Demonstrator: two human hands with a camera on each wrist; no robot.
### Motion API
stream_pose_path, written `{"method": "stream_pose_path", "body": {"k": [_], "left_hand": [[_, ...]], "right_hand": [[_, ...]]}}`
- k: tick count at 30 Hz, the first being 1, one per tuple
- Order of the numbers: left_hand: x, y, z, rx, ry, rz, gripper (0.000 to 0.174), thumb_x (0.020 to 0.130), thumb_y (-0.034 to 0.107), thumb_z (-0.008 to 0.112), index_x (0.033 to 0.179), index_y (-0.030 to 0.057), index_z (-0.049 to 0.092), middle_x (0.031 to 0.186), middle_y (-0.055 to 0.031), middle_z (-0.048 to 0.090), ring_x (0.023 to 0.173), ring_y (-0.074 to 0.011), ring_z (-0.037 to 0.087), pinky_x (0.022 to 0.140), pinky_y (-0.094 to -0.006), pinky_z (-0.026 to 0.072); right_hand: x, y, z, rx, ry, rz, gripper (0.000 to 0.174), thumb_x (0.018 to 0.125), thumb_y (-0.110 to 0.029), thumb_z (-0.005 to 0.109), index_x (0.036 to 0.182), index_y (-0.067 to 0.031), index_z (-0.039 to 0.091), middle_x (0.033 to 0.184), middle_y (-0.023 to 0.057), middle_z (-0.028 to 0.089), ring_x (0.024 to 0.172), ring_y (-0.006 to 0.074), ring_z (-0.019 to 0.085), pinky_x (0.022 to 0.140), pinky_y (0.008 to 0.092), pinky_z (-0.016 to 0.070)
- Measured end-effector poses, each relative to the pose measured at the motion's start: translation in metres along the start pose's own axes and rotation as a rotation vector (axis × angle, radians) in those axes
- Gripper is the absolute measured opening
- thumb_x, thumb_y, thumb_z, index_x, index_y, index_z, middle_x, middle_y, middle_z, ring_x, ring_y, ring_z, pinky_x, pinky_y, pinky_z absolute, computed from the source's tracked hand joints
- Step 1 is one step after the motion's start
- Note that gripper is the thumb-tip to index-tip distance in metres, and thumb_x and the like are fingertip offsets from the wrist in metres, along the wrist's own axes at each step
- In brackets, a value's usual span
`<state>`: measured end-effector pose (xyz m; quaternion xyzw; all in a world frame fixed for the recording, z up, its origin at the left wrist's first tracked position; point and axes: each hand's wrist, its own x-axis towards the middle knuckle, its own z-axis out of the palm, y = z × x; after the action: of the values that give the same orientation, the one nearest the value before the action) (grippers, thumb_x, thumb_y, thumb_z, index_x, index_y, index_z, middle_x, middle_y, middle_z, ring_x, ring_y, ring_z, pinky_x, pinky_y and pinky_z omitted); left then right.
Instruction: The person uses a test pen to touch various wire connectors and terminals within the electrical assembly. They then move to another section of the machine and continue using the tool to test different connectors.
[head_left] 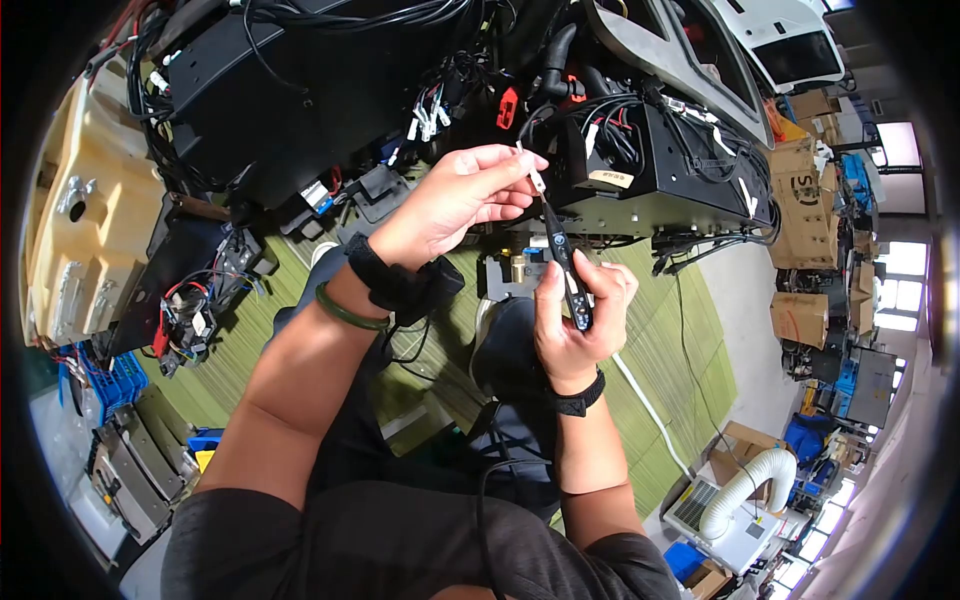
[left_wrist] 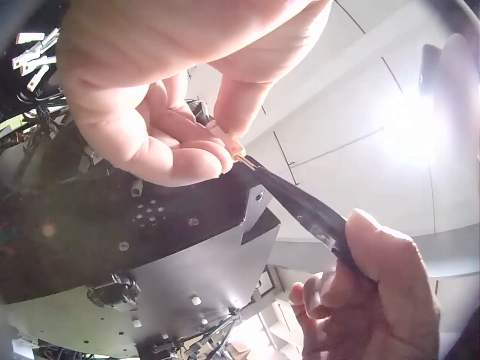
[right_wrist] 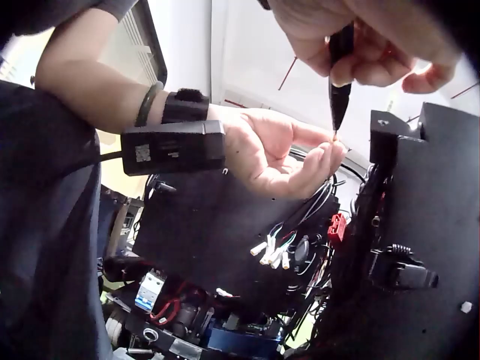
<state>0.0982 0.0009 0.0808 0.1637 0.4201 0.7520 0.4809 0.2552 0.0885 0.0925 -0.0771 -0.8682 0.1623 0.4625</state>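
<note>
My left hand [head_left: 468,198] pinches a small white wire connector [head_left: 538,183] between thumb and fingertips, its dark cable running up behind. In the left wrist view, thin copper-coloured metal shows at the end of the connector [left_wrist: 238,151]. The right hand [head_left: 588,312] grips black tweezers [head_left: 560,245] with pale printed marks, thumb on one side and fingers on the other. Their narrow tip meets the connector's end. From the right wrist view, the tweezers [right_wrist: 340,105] point down at the left fingertips, which hide most of the connector.
Just beyond the hands stands a black metal box [head_left: 660,170] with bundled cables. Several loose white connectors [head_left: 430,118] hang from wires to the left, near a red plug [head_left: 507,107]. A white hose [head_left: 650,415] crosses the green floor mat [head_left: 690,340] at right.
</note>
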Motion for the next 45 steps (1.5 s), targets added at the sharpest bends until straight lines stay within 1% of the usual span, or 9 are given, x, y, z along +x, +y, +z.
{"method": "stream_pose_path", "body": {"k": [12,18,21,29,31,38,40,44,45], "left_hand": [[0.0027,-0.001,-0.0059,-0.007,-0.013,0.004,0.025,0.092,0.029,0.057,0.099,0.0059,0.062,0.084,0.0038,0.06,0.078,-0.0022,0.056,0.073,-0.017,0.0465],[0.0029,-0.0025,-0.0059,-0.025,-0.003,-0.004,0.024,0.092,0.03,0.057,0.096,0.0072,0.063,0.083,0.0043,0.06,0.076,-0.0017,0.055,0.071,-0.0167,0.0459],[0.003,-0.0033,-0.0054,-0.044,-0.004,-0.014,0.024,0.092,0.029,0.056,0.097,0.007,0.063,0.084,0.0041,0.06,0.076,-0.0019,0.055,0.071,-0.0166,0.0461],[0.0045,-0.0039,-0.0068,-0.046,-0.039,-0.008,0.024,0.093,0.027,0.055,0.101,0.0056,0.063,0.085,0.003,0.061,0.077,-0.0022,0.056,0.072,-0.0163,0.0465],[0.0034,-0.0023,-0.0059,-0.039,-0.04,-0.012,0.024,0.093,0.027,0.056,0.1,0.0056,0.063,0.085,0.003,0.061,0.076,-0.0021,0.056,0.071,-0.0161,0.0463],[0.0037,-0.0011,-0.0048,-0.041,-0.049,-0.019,0.023,0.091,0.027,0.059,0.097,0.0051,0.063,0.084,0.0033,0.061,0.074,-0.0016,0.055,0.069,-0.0151,0.0452],[0.0036,-0.0008,-0.0047,-0.044,-0.05,-0.02,0.023,0.09,0.026,0.059,0.097,0.0052,0.063,0.083,0.0034,0.06,0.074,-0.0015,0.055,0.069,-0.015,0.0451],[0.0029,-0.0003,-0.0043,-0.041,-0.042,-0.027,0.022,0.09,0.026,0.059,0.097,0.0053,0.063,0.083,0.0038,0.06,0.074,-0.0013,0.054,0.069,-0.0151,0.0449],[0.003,-0.0004,-0.0043,-0.041,-0.041,-0.027,0.022,0.09,0.026,0.059,0.097,0.0053,0.063,0.083,0.0038,0.06,0.074,-0.0013,0.054,0.069,-0.0151,0.0449]], "right_hand": [[-0.0011,-0.0021,0.004,0.008,-0.007,-0.018,0.03,0.069,-0.004,0.076,0.093,-0.0018,0.06,0.074,0.0057,0.059,0.062,0.0194,0.054,0.073,0.0365,0.0425],[-0.006,0.003,0.004,0.07,-0.009,0.042,0.032,0.068,-0.006,0.078,0.094,-0.0003,0.059,0.076,0.0111,0.057,0.068,0.0272,0.052,0.067,0.0368,0.0441],[-0.0065,0.0011,0.0054,0.118,0.012,0.088,0.034,0.068,-0.004,0.078,0.096,-0.0002,0.059,0.076,0.0108,0.057,0.068,0.0267,0.052,0.066,0.0357,0.0444],[-0.0055,-0.003,0.0072,0.109,0.026,0.059,0.036,0.068,0.0,0.077,0.099,-0.0004,0.058,0.079,0.0106,0.056,0.068,0.0251,0.053,0.066,0.0348,0.0452],[-0.0076,-0.003,0.0081,0.15,0.032,0.143,0.034,0.069,0.001,0.076,0.098,-0.0001,0.058,0.08,0.0112,0.057,0.069,0.0251,0.054,0.066,0.0341,0.0456],[-0.0085,-0.0026,0.0087,0.199,0.056,0.221,0.032,0.07,0.002,0.073,0.098,0.0003,0.057,0.082,0.0112,0.058,0.072,0.0235,0.056,0.068,0.0316,0.046],[-0.0081,-0.0023,0.008,0.208,0.017,0.194,0.029,0.076,0.002,0.07,0.1,0.003,0.055,0.089,0.0112,0.055,0.076,0.016,0.054,0.071,0.0246,0.0443],[-0.0061,-0.0039,0.0086,0.215,0.022,0.185,0.028,0.077,0.002,0.07,0.1,0.0029,0.055,0.089,0.0114,0.056,0.077,0.0158,0.053,0.071,0.0242,0.0442],[-0.0062,-0.0042,0.009,0.221,0.041,0.211,0.029,0.073,0.002,0.071,0.098,0.0019,0.056,0.086,0.0114,0.057,0.074,0.0189,0.054,0.069,0.027,0.045]]}}
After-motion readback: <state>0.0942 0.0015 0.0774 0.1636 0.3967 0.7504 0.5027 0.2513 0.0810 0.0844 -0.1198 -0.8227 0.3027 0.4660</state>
